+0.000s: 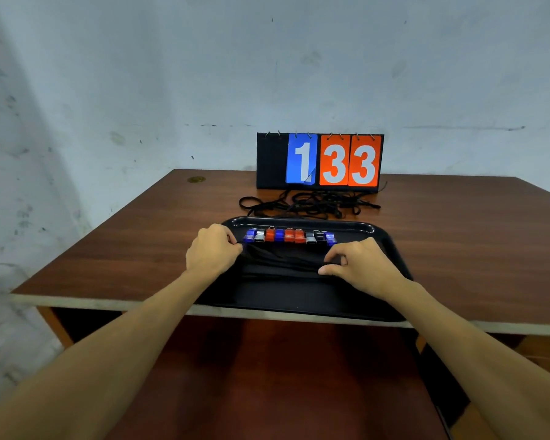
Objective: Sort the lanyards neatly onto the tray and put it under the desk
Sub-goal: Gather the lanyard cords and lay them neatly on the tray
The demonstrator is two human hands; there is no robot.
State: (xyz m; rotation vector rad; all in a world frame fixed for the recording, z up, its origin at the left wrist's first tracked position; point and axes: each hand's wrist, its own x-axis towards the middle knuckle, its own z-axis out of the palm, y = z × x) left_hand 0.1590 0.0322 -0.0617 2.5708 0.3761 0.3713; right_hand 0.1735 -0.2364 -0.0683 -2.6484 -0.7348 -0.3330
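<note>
Head view: tray (299, 296) sat at desk (458, 233) near edge, overhanging. Clips (288, 235) ran left-to-right along tray's far side. Cords (283, 258) bunched just nearside, same axis. At left end, left hand (211, 252) curled, pinching cords; at right end, right hand (359, 265) pinching too. Both equally near. Loose cords (311, 204) lay beyond far rim, before scoreboard (319, 160).

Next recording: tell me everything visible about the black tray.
The tray is black, glossy like plastic, rectangular with rounded corners and a raised rim. It lies flat on the wooden desk, near edge at the desk's front. In it lie lanyards with coloured clips; the left hand and right hand pinch their cords.
</note>
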